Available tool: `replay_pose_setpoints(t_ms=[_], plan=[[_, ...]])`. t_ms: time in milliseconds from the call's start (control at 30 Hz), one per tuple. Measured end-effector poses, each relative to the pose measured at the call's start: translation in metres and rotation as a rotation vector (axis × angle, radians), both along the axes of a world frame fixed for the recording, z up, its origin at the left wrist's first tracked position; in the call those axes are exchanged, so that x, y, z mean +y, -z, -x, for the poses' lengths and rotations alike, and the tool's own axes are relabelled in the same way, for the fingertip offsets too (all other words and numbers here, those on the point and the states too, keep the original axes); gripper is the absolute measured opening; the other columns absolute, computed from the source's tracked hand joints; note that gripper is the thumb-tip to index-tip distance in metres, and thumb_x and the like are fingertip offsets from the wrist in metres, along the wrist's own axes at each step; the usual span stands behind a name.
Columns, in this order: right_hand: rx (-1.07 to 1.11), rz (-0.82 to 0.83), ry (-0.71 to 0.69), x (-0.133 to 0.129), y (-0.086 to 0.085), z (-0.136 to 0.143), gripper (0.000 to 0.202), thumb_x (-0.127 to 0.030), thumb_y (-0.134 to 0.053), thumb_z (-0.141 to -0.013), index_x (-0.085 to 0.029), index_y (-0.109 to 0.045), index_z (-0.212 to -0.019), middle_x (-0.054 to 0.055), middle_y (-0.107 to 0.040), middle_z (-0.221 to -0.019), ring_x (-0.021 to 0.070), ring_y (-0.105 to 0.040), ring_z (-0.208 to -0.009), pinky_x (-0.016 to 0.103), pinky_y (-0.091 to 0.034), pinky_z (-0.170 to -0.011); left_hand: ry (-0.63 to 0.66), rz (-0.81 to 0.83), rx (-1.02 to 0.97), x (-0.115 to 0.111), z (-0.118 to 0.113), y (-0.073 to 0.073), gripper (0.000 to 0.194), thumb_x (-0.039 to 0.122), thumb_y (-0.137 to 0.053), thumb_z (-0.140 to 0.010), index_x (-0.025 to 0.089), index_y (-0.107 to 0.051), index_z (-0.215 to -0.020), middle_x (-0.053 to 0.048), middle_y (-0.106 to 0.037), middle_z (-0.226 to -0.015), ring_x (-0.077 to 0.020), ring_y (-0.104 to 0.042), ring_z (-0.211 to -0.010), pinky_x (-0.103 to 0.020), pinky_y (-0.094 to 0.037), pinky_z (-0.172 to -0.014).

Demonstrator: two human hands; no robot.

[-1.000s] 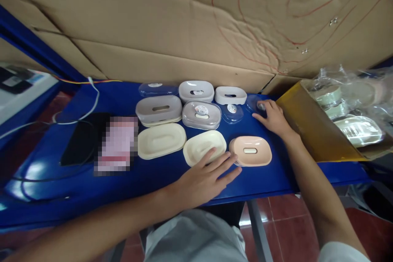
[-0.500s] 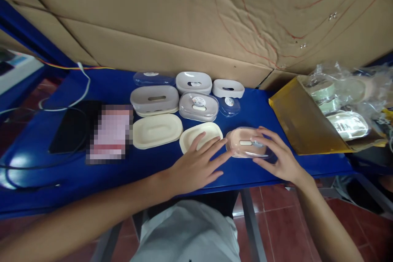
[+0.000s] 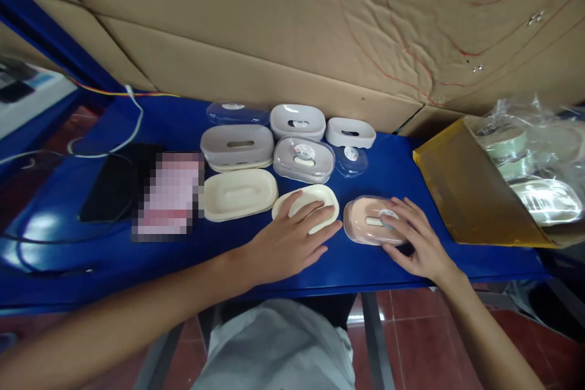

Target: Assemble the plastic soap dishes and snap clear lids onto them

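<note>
A pink oval box [image 3: 365, 213] with a clear plastic lid and a round sticker lies near the front of the blue table. My right hand [image 3: 418, 237] grips its right end, thumb on the near side and fingers over the lid. My left hand [image 3: 295, 237], fingers spread, is over a shallow cream oval tray [image 3: 326, 195], partly covering it; whether it touches the tray I cannot tell. To the left lies a second cream tray [image 3: 240, 195]. Behind are a grey slotted oval box [image 3: 237, 143] and another grey box under a clear lid [image 3: 304, 161].
At the back stand two more grey slotted boxes [image 3: 297, 119] [image 3: 351, 133] and loose clear lids [image 3: 237, 114] [image 3: 351, 161]. An open carton [image 3: 443, 189] of plastic-wrapped pieces is at right. A blurred-out phone-like object [image 3: 169, 195], a black item [image 3: 114, 186] and cables lie left. Cardboard [image 3: 256, 24] rises behind.
The view has shifted slightly. Under my right hand the clear lid now sits more evenly over the pink box, which lies a little lower right. My left hand stays by the cream tray.
</note>
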State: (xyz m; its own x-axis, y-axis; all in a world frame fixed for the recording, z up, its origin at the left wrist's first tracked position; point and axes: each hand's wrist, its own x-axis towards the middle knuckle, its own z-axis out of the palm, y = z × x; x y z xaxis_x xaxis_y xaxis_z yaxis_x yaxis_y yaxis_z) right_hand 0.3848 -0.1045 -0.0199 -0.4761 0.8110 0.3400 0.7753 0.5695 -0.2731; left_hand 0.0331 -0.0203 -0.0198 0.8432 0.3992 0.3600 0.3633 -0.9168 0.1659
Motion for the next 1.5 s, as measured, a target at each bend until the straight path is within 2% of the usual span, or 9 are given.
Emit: replay_pose_setpoints(t_ms=[400,600,733,900,1067,1200,1333,1433,1500], plan=[[-0.139,0.000,-0.012,-0.001,0.005,-0.004,0.077,-0.031,-0.074,-0.099,-0.043,-0.039,-0.167,0.008,-0.052,-0.165,0.0410,-0.043,-0.157,0.068,-0.048,-0.121,-0.052,-0.002,0.074,0.015,0.004,-0.005,0.039,0.036,-0.063,-0.107,0.027,-0.065,-0.145,-0.009,-0.063,-0.154,-0.0296,-0.057,-0.143,-0.059,-0.020,-0.133],[-0.237,0.012,0.209,0.000,-0.014,0.001,0.070,-0.034,-0.063,-0.104,-0.044,-0.035,-0.168,0.005,-0.049,-0.167,0.0434,-0.039,-0.158,0.078,-0.027,-0.127,-0.305,-0.148,0.068,0.028,0.056,-0.039,0.036,0.032,-0.059,-0.109,0.021,-0.063,-0.143,-0.017,-0.065,-0.149,-0.0362,-0.061,-0.140,-0.061,-0.040,-0.122],[-0.210,-0.058,0.317,0.010,-0.034,0.022,0.069,-0.033,-0.059,-0.105,-0.039,-0.035,-0.169,0.007,-0.044,-0.171,0.0467,-0.040,-0.156,0.080,-0.022,-0.126,-0.381,-0.129,0.071,0.009,0.089,-0.031,0.035,0.037,-0.061,-0.108,0.019,-0.065,-0.137,-0.017,-0.068,-0.144,-0.0377,-0.065,-0.133,-0.059,-0.049,-0.114],[-0.190,0.021,-0.058,0.038,-0.031,0.096,0.060,-0.027,-0.058,-0.107,-0.031,-0.043,-0.165,0.007,-0.053,-0.165,0.0344,-0.049,-0.153,0.064,-0.038,-0.126,-0.361,-0.086,0.108,-0.015,0.101,-0.010,0.034,0.035,-0.053,-0.111,0.019,-0.064,-0.139,-0.017,-0.069,-0.142,-0.0353,-0.066,-0.132,-0.059,-0.051,-0.111],[-0.223,0.045,-0.246,0.049,-0.025,0.138,0.037,-0.026,-0.058,-0.109,-0.019,-0.064,-0.145,0.011,-0.068,-0.149,0.0294,-0.065,-0.135,0.053,-0.053,-0.113,-0.408,-0.051,0.056,-0.025,0.117,-0.013,0.036,0.031,-0.056,-0.110,0.021,-0.061,-0.144,-0.017,-0.065,-0.147,-0.0359,-0.066,-0.132,-0.057,-0.055,-0.108],[-0.179,-0.008,-0.181,0.080,-0.044,0.115,0.036,-0.030,-0.055,-0.111,-0.027,-0.063,-0.146,0.006,-0.072,-0.143,0.0279,-0.069,-0.127,0.052,-0.055,-0.104,-0.400,-0.051,0.014,-0.030,0.113,-0.012,0.038,0.025,-0.060,-0.108,0.021,-0.060,-0.146,-0.017,-0.061,-0.153,-0.0358,-0.061,-0.139,-0.057,-0.052,-0.113],[-0.258,-0.097,0.066,0.159,-0.052,0.073,0.038,-0.039,-0.048,-0.113,-0.028,-0.061,-0.147,0.008,-0.067,-0.149,0.0341,-0.063,-0.137,0.061,-0.053,-0.107,-0.289,-0.019,-0.003,-0.031,0.083,-0.008,0.038,0.028,-0.057,-0.110,0.022,-0.061,-0.147,-0.015,-0.059,-0.156,-0.0337,-0.058,-0.144,-0.058,-0.046,-0.120],[-0.286,-0.073,0.131,0.202,-0.047,0.049,0.035,-0.051,-0.049,-0.112,-0.030,-0.071,-0.130,0.005,-0.079,-0.123,0.0321,-0.074,-0.116,0.061,-0.057,-0.100,-0.248,0.012,-0.003,-0.030,0.066,-0.006,0.036,0.031,-0.055,-0.111,0.022,-0.063,-0.146,-0.015,-0.059,-0.158,-0.0340,-0.059,-0.143,-0.059,-0.044,-0.121],[-0.284,-0.067,0.144,0.202,-0.046,0.044,0.038,-0.053,-0.045,-0.113,-0.030,-0.073,-0.124,0.004,-0.081,-0.111,0.0300,-0.077,-0.103,0.061,-0.058,-0.098,-0.250,0.022,-0.005,-0.029,0.063,-0.004,0.038,0.031,-0.057,-0.110,0.021,-0.063,-0.146,-0.015,-0.059,-0.157,-0.0338,-0.059,-0.143,-0.058,-0.044,-0.122]])
